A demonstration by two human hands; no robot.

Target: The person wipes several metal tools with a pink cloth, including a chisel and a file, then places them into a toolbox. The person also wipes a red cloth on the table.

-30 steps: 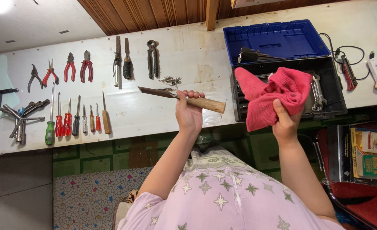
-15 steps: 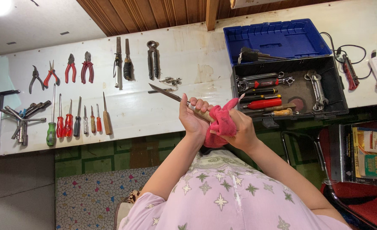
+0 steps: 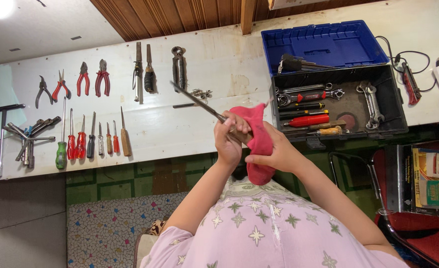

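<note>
Here, my left hand is clenched round the handle end of a long metal file, blade slanting up and away over the table. My right hand grips a red cloth bunched against that handle. Judgement: hold the file steady, wrap cloth fully round, wipe along its length away from the fingers. Screwdrivers lie left; open blue toolbox right.
</note>
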